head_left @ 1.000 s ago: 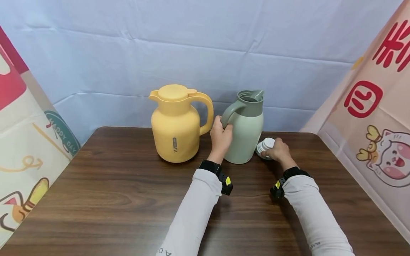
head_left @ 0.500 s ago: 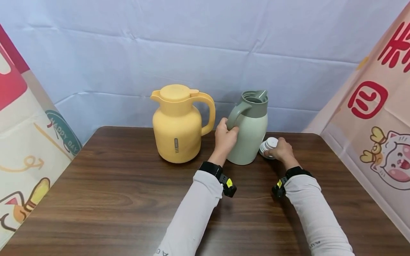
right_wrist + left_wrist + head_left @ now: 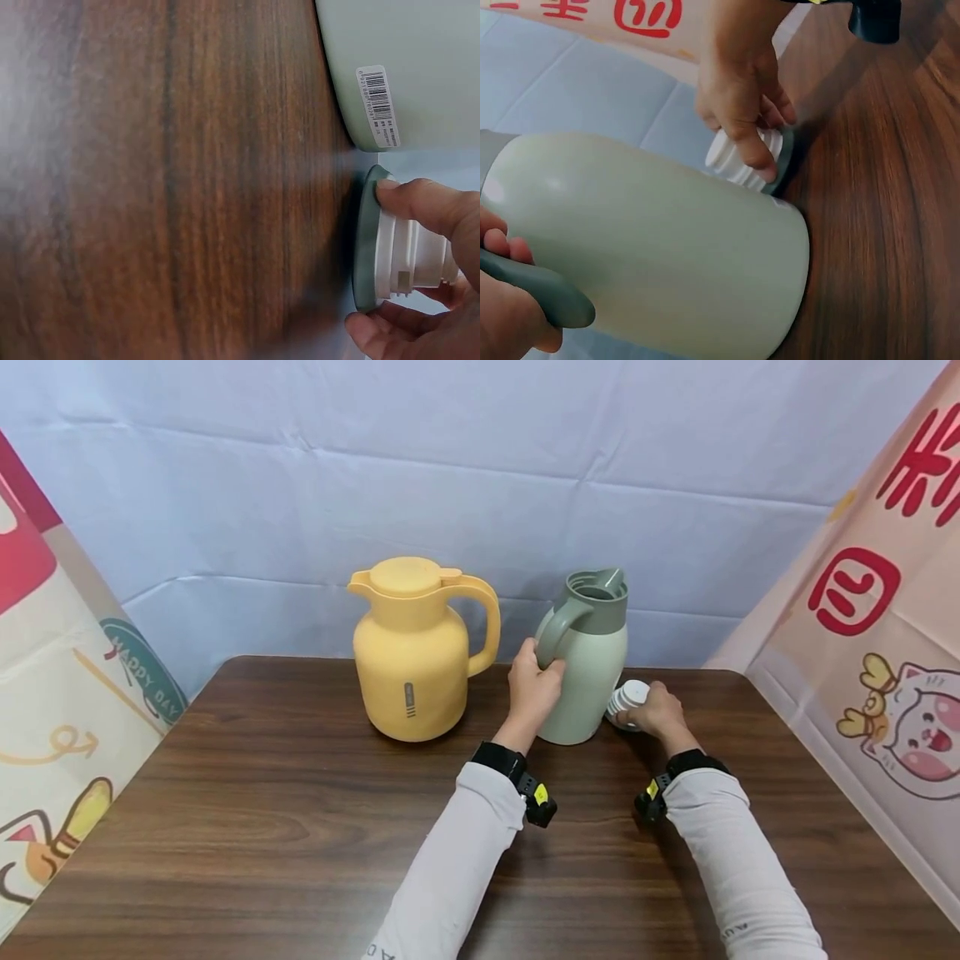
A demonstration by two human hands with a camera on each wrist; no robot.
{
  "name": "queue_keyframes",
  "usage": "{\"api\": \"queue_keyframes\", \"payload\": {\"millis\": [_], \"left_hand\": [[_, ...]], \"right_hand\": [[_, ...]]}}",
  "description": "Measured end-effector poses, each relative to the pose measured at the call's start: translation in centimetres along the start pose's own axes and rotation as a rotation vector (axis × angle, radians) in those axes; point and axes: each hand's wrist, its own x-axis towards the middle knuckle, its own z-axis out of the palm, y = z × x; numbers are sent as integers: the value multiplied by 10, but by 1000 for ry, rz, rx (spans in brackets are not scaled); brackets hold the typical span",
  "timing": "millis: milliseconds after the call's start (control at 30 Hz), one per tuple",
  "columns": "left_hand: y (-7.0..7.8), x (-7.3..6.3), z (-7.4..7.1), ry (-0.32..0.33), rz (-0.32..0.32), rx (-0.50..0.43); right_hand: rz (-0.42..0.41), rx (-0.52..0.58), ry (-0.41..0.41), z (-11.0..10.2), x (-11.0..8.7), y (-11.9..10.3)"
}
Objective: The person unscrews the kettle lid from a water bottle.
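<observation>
A pale green thermos jug point(image 3: 588, 689) stands upright on the table, its mouth uncovered. My left hand point(image 3: 536, 689) grips the lower part of its dark green handle point(image 3: 544, 289), fingers curled round it in the left wrist view. Just right of the jug's base sits its lid point(image 3: 628, 700), upside down, with the white threaded plug facing up. The lid's green rim point(image 3: 367, 240) rests low at the table surface. My right hand point(image 3: 657, 714) pinches this lid between thumb and fingers, seen close up in the right wrist view. A barcode label point(image 3: 379, 106) shows near the jug's bottom.
A yellow thermos jug point(image 3: 411, 660) with its lid on stands to the left, handle pointing right. The brown wooden table point(image 3: 300, 827) ends at a pale cloth backdrop point(image 3: 450, 485). Printed cloths hang at both sides.
The green jug has shifted a little to the right and its handle has turned toward the front, my left hand moving with it. The lid and right hand have shifted slightly right.
</observation>
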Motion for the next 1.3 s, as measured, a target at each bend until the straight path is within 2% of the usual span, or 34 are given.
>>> {"api": "queue_keyframes", "payload": {"millis": [200,367,433,500,700,767,867,1033,1300], "left_hand": [[-7,0,-6,-52,93,196],[-12,-1,-14,-105,90,292],[-11,-1,-16,-131,79,313],[-8,0,-20,-161,69,372],[8,8,-37,-316,29,714],[11,9,-42,-368,16,792],[13,9,-47,-418,-2,843],[9,7,-50,-450,-2,872],[2,0,-55,-504,40,1029]], "right_hand": [[1,13,-5,0,0,4],[-3,30,-5,2,-1,7],[2,35,-2,2,-2,6],[6,43,-4,-1,-2,4],[-48,2,-10,-20,-6,-8],[-65,-4,-15,-26,-7,-10],[-65,10,-41,-32,-9,-13],[-70,1,-70,-32,-11,-16],[-164,-71,-36,-26,-17,-21]]}}
